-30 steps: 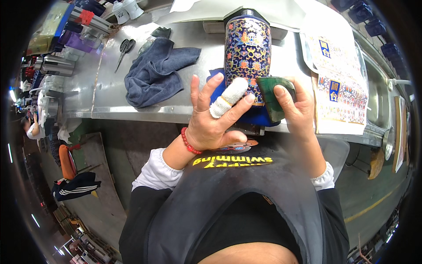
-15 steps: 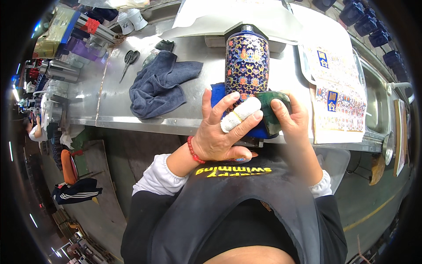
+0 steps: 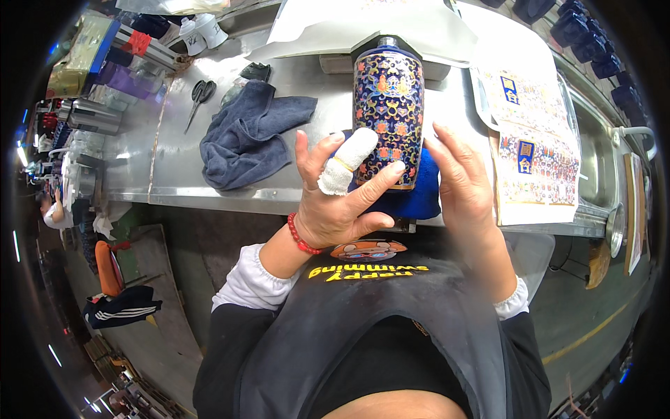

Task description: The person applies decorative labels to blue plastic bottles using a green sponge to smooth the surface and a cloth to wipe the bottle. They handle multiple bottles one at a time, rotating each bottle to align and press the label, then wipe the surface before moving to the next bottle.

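Observation:
A dark blue bottle with a colourful floral pattern lies on a blue pad, its neck pointing away from me. My left hand is at the bottle's lower left with its fingers spread. A white cloth wrap, held by a yellow band, covers one of its fingers and overlaps the bottle in view; whether it touches, I cannot tell. Beside the bottle's lower right, my right hand has its fingers stretched out, and nothing shows in it. The green flat piece is out of sight.
A grey-blue towel lies crumpled on the metal table, near black scissors. Patterned printed sheets lie to the right, beside a sink. White paper covers the back.
The green flat piece has left my right hand, whose fingers have straightened. My left hand has shifted slightly left and opened away from it, uncovering the bottle's lower end.

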Available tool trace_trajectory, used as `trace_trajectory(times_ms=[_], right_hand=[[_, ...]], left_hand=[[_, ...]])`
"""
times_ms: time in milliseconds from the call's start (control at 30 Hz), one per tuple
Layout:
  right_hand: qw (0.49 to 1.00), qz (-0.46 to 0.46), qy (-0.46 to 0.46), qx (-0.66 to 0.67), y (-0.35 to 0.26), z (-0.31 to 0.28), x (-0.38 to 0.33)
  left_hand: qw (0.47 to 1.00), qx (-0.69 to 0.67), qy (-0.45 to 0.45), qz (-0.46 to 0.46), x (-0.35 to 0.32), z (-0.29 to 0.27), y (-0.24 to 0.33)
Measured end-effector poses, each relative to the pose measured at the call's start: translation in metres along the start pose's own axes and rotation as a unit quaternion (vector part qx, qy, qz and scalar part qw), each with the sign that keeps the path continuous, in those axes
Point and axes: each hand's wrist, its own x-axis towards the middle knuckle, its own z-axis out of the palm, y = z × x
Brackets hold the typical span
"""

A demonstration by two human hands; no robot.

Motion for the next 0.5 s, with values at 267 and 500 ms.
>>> trace_trajectory(times_ms=[267, 500], right_hand=[[0.998, -0.048, -0.039, -0.02, -0.004, 0.008, -0.003], [0.996, -0.052, -0.016, -0.07, -0.014, 0.001, -0.005]], left_hand=[[0.998, -0.052, -0.011, -0.029, -0.009, 0.001, -0.003], [0.993, -0.102, 0.037, -0.038, -0.011, 0.021, -0.006]])
